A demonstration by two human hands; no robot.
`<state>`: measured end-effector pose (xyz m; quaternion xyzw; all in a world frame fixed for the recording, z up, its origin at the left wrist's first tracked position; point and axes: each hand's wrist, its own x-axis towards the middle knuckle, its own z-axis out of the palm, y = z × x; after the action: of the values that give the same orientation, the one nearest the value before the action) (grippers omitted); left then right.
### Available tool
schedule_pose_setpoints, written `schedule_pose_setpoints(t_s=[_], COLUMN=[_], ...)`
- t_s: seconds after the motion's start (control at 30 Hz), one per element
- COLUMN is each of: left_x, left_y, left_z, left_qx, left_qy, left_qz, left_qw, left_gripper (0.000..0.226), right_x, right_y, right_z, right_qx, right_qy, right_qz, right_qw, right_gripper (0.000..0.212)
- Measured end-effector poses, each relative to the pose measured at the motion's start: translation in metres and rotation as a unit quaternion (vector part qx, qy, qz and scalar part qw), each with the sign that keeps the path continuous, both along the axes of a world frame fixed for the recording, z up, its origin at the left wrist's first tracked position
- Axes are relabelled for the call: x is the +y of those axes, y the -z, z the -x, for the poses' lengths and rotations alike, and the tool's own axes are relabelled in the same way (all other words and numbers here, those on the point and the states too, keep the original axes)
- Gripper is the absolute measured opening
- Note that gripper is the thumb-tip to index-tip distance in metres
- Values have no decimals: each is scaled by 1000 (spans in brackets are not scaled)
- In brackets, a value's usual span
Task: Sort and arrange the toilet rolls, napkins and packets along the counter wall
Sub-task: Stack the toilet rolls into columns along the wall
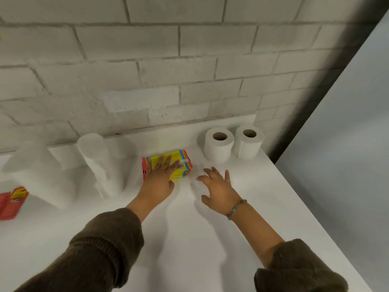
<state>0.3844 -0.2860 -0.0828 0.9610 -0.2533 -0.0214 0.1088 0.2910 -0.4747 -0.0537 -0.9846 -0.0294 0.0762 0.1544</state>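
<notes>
A yellow packet (179, 163) with pink and blue edges lies flat on the white counter (189, 239) near the brick wall. My left hand (160, 178) rests palm down on its left half, fingers spread. My right hand (219, 186) hovers just right of the packet, fingers apart and holding nothing. Two toilet rolls stand upright at the back right, one (219, 147) beside the other (249, 144). Left of the packet stand tall white paper rolls (101, 163), blurred.
A red packet (12, 203) sits at the far left edge of the counter. More blurred white paper bundles (37, 171) stand behind it. The counter's right edge (315, 218) runs diagonally, with grey floor beyond. The brick wall (168, 70) backs the counter.
</notes>
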Motion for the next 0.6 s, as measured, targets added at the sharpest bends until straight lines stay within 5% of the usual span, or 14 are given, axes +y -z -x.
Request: schedule_pose_setpoints(t_s=[0.23,0.6], left_x=[35,170], left_y=[-56,-89], left_z=[83,215], left_qx=[38,12], left_qy=[-94,-256], left_qz=[245,276], left_qw=[964,926], left_gripper=[32,25], right_x=[41,180], right_y=[-28,-47], right_z=[29,74], right_qx=[-45,-67], right_qy=[-27,-136], right_qz=[-64,-159], right_qw=[997,976], right_gripper=[45,37])
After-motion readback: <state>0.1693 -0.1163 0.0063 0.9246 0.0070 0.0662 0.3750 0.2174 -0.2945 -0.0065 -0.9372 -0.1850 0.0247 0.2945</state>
